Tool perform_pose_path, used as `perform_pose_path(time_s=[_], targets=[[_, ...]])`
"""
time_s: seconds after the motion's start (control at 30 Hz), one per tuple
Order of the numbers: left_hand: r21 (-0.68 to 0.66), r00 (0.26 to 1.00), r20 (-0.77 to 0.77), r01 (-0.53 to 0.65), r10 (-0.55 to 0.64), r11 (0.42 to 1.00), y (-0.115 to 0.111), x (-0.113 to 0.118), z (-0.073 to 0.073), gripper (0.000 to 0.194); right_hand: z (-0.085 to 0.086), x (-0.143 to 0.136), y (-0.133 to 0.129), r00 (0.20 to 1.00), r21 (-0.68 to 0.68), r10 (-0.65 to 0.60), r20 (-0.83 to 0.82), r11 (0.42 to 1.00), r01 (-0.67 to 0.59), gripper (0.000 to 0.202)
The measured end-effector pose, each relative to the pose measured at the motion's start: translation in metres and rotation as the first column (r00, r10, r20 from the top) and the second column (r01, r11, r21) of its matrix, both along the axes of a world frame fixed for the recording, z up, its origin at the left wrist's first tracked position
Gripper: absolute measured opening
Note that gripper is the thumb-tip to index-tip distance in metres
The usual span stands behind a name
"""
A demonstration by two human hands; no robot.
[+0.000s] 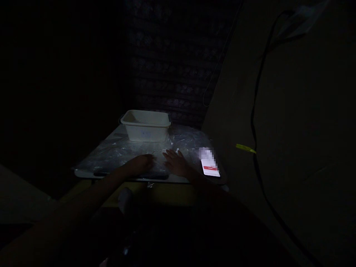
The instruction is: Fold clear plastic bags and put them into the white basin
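Clear plastic sheeting (111,154) lies wrinkled over a small white table (82,173). Spread fingers of my right hand (175,163) rest flat on the plastic near the table's front edge. Just to the left is my left hand (141,164), its fingers curled in against the sheet. Whatever it may hold is lost in the dim light. Behind both hands stands a cream plastic tub (147,133), and its inside looks mostly dark. A phone (210,167) with a lit screen lies to the right of my right hand.
A dark flat strip (155,176) runs along the table's front edge. On the right, a black cable (253,122) with a yellow tag (245,148) hangs by a pale surface. Patterned dark material (172,74) rises behind the table. Most of the room is too dark to make out.
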State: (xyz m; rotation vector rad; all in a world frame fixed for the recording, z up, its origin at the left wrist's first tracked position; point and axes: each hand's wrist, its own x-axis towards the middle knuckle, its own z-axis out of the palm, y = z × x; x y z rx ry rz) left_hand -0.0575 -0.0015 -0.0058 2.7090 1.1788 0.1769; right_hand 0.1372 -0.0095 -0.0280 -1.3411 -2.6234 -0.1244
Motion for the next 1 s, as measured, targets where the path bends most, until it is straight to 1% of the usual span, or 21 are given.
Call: perform_pose_path(time_s=[0.1,0.17,0.23,0.33,0.5,0.63,0.73,0.8,0.87,0.9,0.97,1.0], targets=[[0.062,0.999,-0.051,0.003,0.000,0.998,-0.003,0.001,-0.003,0.035,0.000,-0.007,-0.008,1.000,-0.025,-0.001,-0.007,1.000,0.001,0.050],[0.111,0.998,-0.062,-0.021,0.028,0.994,-0.006,0.001,-0.006,0.047,-0.005,-0.009,-0.011,1.000,-0.048,0.011,0.004,0.999,-0.011,0.052],[0.148,0.994,-0.096,-0.030,0.045,0.989,-0.008,0.000,-0.008,0.053,-0.009,-0.008,-0.012,1.000,-0.059,0.017,0.019,0.998,-0.016,0.053],[0.209,0.981,-0.178,-0.035,0.073,0.977,-0.010,-0.001,-0.011,0.052,-0.012,-0.001,-0.010,0.999,-0.056,0.018,0.038,0.998,-0.016,0.053],[0.301,0.956,-0.259,-0.057,0.139,0.952,-0.008,-0.003,-0.012,0.047,-0.007,0.013,-0.008,0.998,-0.078,0.020,0.052,0.997,-0.016,0.057],[0.360,0.928,-0.290,-0.122,0.235,0.925,-0.005,-0.004,-0.007,0.043,-0.006,0.017,-0.010,0.998,-0.084,0.008,0.066,0.996,-0.003,0.057],[0.378,0.907,-0.300,-0.172,0.296,0.910,-0.005,-0.001,0.002,0.041,-0.006,0.016,-0.010,0.998,-0.079,0.000,0.065,0.997,0.005,0.056],[0.382,0.912,-0.272,-0.192,0.309,0.904,-0.007,0.004,0.008,0.037,-0.006,0.015,-0.010,0.998,-0.079,-0.008,0.060,0.997,0.012,0.055],[0.348,0.938,-0.216,-0.185,0.271,0.919,-0.012,0.012,0.012,0.029,-0.006,0.015,-0.010,0.998,-0.076,-0.008,0.055,0.997,0.012,0.053],[0.306,0.957,-0.189,-0.154,0.219,0.939,-0.015,0.016,0.012,0.025,-0.005,0.014,-0.010,0.998,-0.075,-0.005,0.055,0.997,0.009,0.053],[0.188,0.988,-0.139,-0.045,0.072,0.981,-0.021,0.024,0.008,0.024,-0.005,0.014,-0.011,0.998,-0.076,0.002,0.059,0.997,0.003,0.052],[0.138,0.994,-0.112,0.020,-0.004,0.990,-0.024,0.026,0.005,0.024,-0.005,0.014,-0.011,0.998,-0.079,0.002,0.062,0.997,0.003,0.052]])
